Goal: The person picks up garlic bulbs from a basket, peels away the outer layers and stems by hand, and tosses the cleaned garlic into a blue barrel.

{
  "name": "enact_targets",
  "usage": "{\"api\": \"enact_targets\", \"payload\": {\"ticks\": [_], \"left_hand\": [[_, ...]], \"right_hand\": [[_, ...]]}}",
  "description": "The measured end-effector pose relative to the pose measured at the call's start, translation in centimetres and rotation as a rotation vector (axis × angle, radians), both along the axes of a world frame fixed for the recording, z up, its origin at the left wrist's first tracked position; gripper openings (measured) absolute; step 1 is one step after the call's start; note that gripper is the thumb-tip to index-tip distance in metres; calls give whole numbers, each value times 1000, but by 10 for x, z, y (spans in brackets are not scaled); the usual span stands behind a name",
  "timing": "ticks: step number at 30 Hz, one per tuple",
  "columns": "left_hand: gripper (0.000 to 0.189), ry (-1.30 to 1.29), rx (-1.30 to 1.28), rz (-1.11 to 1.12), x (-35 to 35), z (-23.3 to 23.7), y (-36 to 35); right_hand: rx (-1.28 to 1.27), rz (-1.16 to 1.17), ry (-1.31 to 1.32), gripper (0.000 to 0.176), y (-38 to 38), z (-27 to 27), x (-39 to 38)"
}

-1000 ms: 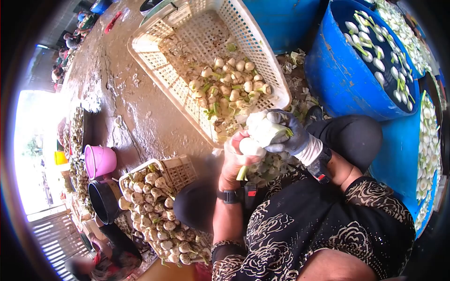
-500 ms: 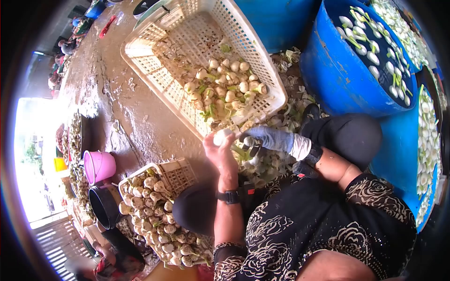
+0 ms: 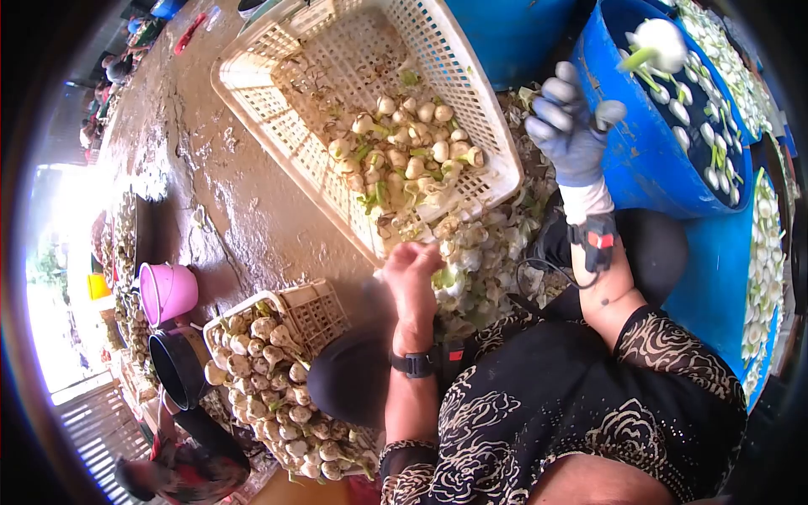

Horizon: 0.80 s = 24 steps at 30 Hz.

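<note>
A peeled white garlic bulb (image 3: pixel 661 46) with a short green stem is in the air over the blue tub (image 3: pixel 619 151), apart from any hand. Just below and left of it, my right hand (image 3: pixel 572 135), in a grey-white glove, is raised with its fingers spread and nothing in them. My bare left hand (image 3: pixel 412 273) has its fingers curled in beside the near corner of the white crate (image 3: pixel 497 181). Motion blurs those fingers, and what they hold, if anything, is hidden. Bulbs with green stems (image 3: pixel 412 139) lie inside the crate.
Peelings (image 3: pixel 484 252) are heaped by my legs. Unpeeled bulbs (image 3: pixel 282 396) fill a smaller basket at my left, near a pink bucket (image 3: pixel 168 292) and a black bucket (image 3: pixel 178 370). White bulbs float in the tub. Another person (image 3: pixel 181 459) is at lower left.
My right hand has moved from beside my left hand up to the tub and opened. The white bulb my left hand showed is no longer visible there; one is airborne above the tub.
</note>
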<state>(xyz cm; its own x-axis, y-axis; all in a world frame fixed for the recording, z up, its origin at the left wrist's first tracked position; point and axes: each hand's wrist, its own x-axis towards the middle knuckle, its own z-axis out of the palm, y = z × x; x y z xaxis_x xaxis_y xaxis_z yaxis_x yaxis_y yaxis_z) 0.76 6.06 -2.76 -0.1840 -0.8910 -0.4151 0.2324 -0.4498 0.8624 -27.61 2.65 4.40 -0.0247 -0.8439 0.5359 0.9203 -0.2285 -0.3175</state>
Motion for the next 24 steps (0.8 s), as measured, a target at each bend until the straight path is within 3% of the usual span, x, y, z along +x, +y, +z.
{"api": "enact_targets", "payload": {"ticks": [2,4,8,9,11,12,14,17,20,21,22,23,24], "left_hand": [[14,-140,-49,-327,-5,3,3],[19,-198,-31,-468,-13,-1,3],[25,-201,-70,-391,-14,-4,-3],[24,-203,-32,-355,-12,-6,-4],[21,-205,34,-292,-9,-6,-8],[21,-206,32,-287,-7,-7,-9],[21,-89,109,-61,-7,-2,-6],[36,-1,151,115,-6,0,-13],[45,182,120,245,-6,-1,-17],[45,249,42,216,-3,1,-16],[44,315,-33,185,0,3,-17],[44,327,-50,173,-1,3,-20],[45,204,-149,205,-2,5,-18]], "right_hand": [[522,-353,595,54,-22,-46,-4],[538,-494,1415,52,-49,-140,7],[482,-697,2062,38,-64,-260,59],[476,-691,2054,38,-68,-263,60],[855,-468,1885,26,-80,-253,61],[810,-562,1829,16,-83,-247,60],[1051,-311,1069,16,-79,-226,68],[860,-135,857,20,-57,-136,95],[656,24,859,29,-36,-92,119],[480,-152,957,29,-24,-83,135],[625,-69,905,31,-18,-69,136],[608,-132,975,33,-20,-72,135],[602,-186,1041,37,-18,-76,135]]}}
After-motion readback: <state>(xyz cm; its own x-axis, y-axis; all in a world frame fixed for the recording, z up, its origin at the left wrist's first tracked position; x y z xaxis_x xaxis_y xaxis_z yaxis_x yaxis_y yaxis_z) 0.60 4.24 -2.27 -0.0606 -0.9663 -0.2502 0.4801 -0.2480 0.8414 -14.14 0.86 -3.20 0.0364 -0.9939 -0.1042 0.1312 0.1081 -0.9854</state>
